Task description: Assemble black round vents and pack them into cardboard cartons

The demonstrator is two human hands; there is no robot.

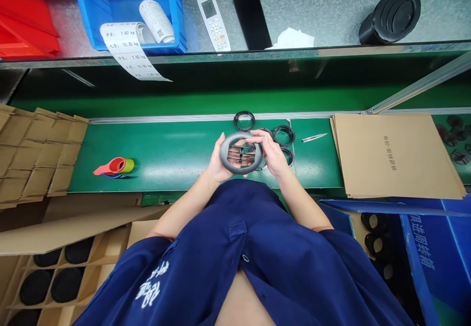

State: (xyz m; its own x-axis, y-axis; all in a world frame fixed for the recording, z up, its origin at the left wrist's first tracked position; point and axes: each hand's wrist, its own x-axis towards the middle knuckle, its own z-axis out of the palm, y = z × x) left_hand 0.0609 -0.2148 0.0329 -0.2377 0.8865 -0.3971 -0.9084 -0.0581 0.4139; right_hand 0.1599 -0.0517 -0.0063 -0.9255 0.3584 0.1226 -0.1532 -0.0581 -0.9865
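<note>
A round grey air vent with dark slats across its opening is held above the green bench, in front of my body. My left hand wraps round its left side, and fingers show through the slats from behind. On its right side, my right hand grips the rim, with fingertips over the upper right edge. Several black rings lie on the bench just behind and to the right, among them one ring at the back and another ring beside my right hand. Some rings are partly hidden by that hand.
A tape roll in a red holder lies left; a knife and stacked cardboard lie right. Folded cardboard dividers stand far left. The shelf above carries a blue bin, remote and phone.
</note>
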